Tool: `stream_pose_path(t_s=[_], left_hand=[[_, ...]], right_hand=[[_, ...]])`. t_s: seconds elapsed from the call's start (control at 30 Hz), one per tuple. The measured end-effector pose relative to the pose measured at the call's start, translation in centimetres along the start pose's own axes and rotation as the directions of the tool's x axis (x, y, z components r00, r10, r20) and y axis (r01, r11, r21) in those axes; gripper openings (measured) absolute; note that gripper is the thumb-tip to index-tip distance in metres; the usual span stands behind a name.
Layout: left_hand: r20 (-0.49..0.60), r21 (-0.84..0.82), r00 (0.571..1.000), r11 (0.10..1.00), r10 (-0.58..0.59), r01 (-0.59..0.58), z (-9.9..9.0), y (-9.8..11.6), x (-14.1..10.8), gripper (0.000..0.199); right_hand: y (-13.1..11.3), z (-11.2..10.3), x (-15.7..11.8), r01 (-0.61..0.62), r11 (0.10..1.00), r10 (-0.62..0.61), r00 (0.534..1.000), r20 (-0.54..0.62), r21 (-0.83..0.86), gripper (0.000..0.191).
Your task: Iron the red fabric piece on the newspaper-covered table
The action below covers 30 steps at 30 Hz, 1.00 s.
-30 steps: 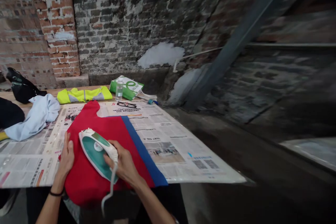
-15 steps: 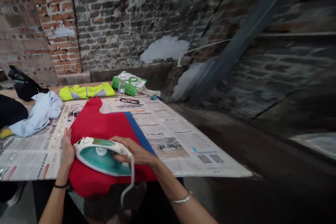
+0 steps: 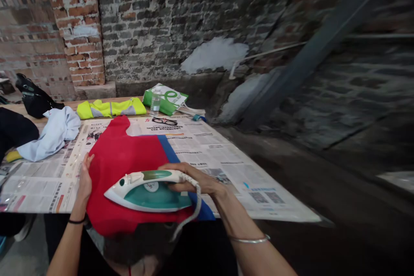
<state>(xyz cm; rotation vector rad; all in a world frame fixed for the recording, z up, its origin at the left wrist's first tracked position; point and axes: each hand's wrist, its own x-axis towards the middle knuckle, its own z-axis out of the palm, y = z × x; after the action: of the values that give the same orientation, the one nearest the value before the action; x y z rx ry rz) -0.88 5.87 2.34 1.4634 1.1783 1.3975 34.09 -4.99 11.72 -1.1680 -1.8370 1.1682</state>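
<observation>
In front of me: exposed brick wall (image 3: 155, 21), soot-dark w/ flaking whitewash. Red brick pier (image 3: 76, 30) on the L, white plaster patch (image 3: 214, 55) low on the wall, thin white pipe (image 3: 271, 51) running R, grey steel beam (image 3: 323, 47) on a diagonal. Conc. ledge (image 3: 95, 90) along wall base, wood table top (image 3: 73, 103) just in front of it. Grey floor (image 3: 22, 246) at lower L. Light's dim, R side dark & blurred.
</observation>
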Motion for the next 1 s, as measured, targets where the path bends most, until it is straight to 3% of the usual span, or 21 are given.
stream_pose_path(t_s=[0.13,0.3,0.47,0.63,0.7,0.87,0.93,1.0], left_hand=[[-0.024,-0.217,0.994,0.971,-0.108,0.100,-0.2,0.6,0.3,0.096],[-0.063,-0.304,0.988,0.945,-0.141,0.116,-0.8,0.5,1.1,0.098],[-0.072,-0.324,0.986,0.939,-0.150,0.119,-1.2,0.1,1.4,0.098],[-0.067,-0.281,0.990,0.954,-0.127,0.104,-0.9,-0.4,1.2,0.095],[-0.063,-0.274,0.990,0.956,-0.127,0.105,-0.8,-0.5,1.1,0.094],[-0.079,-0.240,0.989,0.965,-0.125,0.103,-0.4,-0.5,0.8,0.090],[-0.087,-0.236,0.990,0.968,-0.113,0.090,-0.3,-0.4,0.7,0.088],[-0.089,-0.239,0.990,0.967,-0.108,0.084,-0.2,-0.4,0.6,0.085]], right_hand=[[-0.5,1.8,1.5,0.103,0.995,-0.103,0.995,-0.010,-0.013,0.035],[-0.8,5.1,2.7,0.097,0.995,-0.097,0.995,-0.031,0.001,0.041],[-0.6,6.8,1.5,0.145,0.983,-0.164,0.967,-0.194,-0.112,0.031],[0.6,7.0,-1.1,0.053,0.979,-0.132,0.903,-0.409,-0.197,0.027],[1.4,7.3,-1.9,-0.004,0.982,-0.100,0.841,-0.532,-0.191,0.027],[2.9,8.6,-1.3,-0.176,0.963,-0.076,0.546,-0.834,-0.203,0.032],[3.1,8.6,0.5,-0.242,0.945,-0.078,0.480,-0.874,-0.218,0.034],[3.2,8.2,2.9,-0.303,0.926,-0.070,0.451,-0.890,-0.227,0.034]])
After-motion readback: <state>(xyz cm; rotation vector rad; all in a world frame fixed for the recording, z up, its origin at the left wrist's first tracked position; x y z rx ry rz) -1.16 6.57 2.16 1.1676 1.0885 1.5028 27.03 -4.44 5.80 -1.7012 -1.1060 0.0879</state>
